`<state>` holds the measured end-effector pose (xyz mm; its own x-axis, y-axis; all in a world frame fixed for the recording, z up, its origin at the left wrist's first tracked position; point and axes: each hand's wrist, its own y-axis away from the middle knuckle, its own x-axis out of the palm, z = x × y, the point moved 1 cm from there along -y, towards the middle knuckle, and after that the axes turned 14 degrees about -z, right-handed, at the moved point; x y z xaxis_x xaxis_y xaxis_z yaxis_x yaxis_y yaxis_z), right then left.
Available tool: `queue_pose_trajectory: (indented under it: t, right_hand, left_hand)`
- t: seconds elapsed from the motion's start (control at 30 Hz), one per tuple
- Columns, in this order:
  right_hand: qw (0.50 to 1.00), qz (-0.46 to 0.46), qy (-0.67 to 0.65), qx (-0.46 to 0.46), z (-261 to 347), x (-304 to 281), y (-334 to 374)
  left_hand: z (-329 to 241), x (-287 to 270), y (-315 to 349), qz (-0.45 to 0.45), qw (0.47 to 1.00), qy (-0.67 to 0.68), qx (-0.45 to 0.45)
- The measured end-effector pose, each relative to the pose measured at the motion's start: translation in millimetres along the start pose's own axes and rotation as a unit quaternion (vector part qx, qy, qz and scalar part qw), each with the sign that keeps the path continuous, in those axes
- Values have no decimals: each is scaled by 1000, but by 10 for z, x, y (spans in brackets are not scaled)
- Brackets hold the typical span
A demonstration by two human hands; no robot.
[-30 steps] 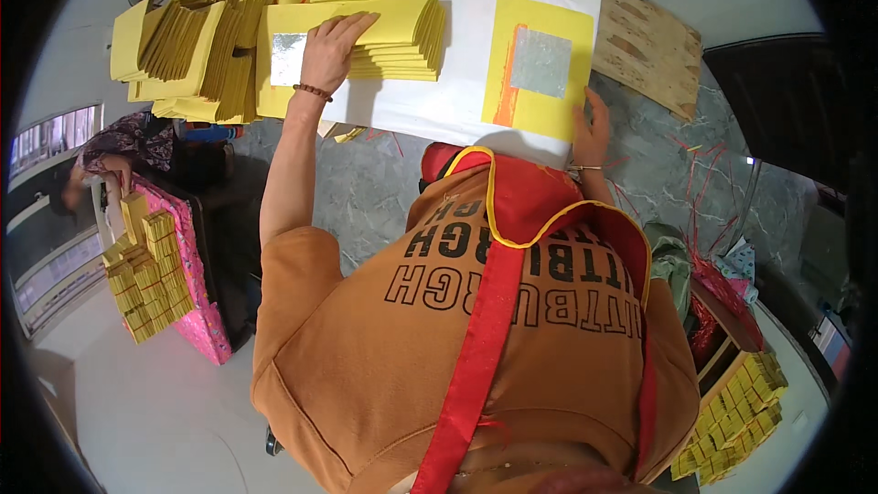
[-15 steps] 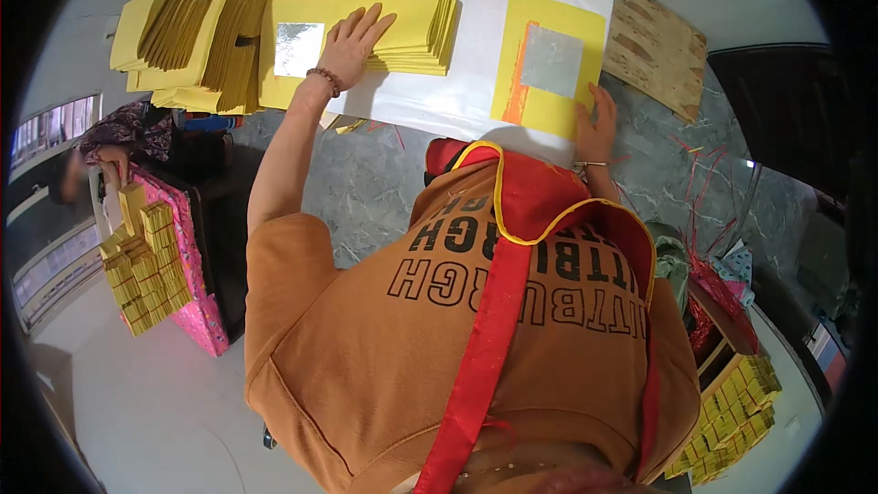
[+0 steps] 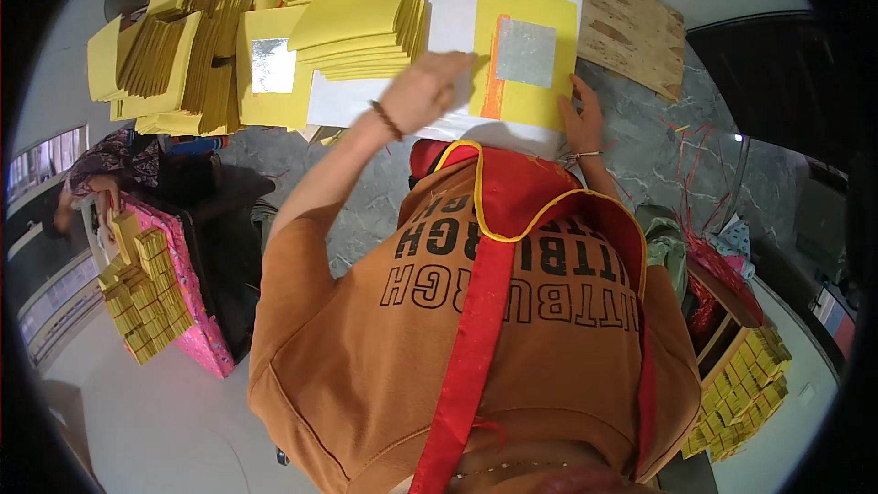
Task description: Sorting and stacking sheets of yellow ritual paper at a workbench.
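Note:
A yellow paper sheet (image 3: 526, 2) lies near the table's right edge, with a silver square (image 3: 526, 53) on it and an orange strip along the square's left side. My left hand (image 3: 422, 96) is over the table just left of this sheet, index finger stretched toward its left edge and the other fingers bent, slightly blurred; nothing shows in it. At the sheet's lower right edge, my right hand (image 3: 583, 114) touches the border, thumb and fingers apart. Left of my left hand, a fanned stack of yellow papers (image 3: 352, 27) partly covers another yellow sheet with a silver square (image 3: 273, 65).
More yellow paper stacks (image 3: 174, 46) crowd the white table's (image 3: 448, 5) left and far sides. A wooden board (image 3: 631, 32) lies beyond its right edge. Another person's hand (image 3: 105, 187) is by a pink-covered surface with bundled yellow papers (image 3: 151, 297). More bundles (image 3: 739, 393) stand lower right.
My left hand has left the fanned stack and moved right toward the sheet with the orange strip. My right hand stays at that sheet's edge. The whole view has shifted slightly.

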<state>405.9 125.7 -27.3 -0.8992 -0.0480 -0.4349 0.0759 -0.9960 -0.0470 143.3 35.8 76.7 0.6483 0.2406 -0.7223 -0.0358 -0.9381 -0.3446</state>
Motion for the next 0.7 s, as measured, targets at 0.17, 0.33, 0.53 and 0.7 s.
queue_pose_trajectory:
  t: [0.17, 0.33, 0.53, 0.7]
  right_hand:
    - [999, -10, -51, -12, -140, 119, -5]
    - [998, -33, -34, -43, -64, 136, 0]
    - [998, -23, 25, 46, -99, -11, -121]
    - [929, 43, -265, 254, 51, -54, -85]
  left_hand:
    - [134, 725, 132, -153, 988, -5, -35]
    - [101, 844, 104, -114, 977, 82, -157]
    - [53, 685, 104, -77, 991, 64, -93]
    - [3, 572, 100, -72, 995, -72, 22]
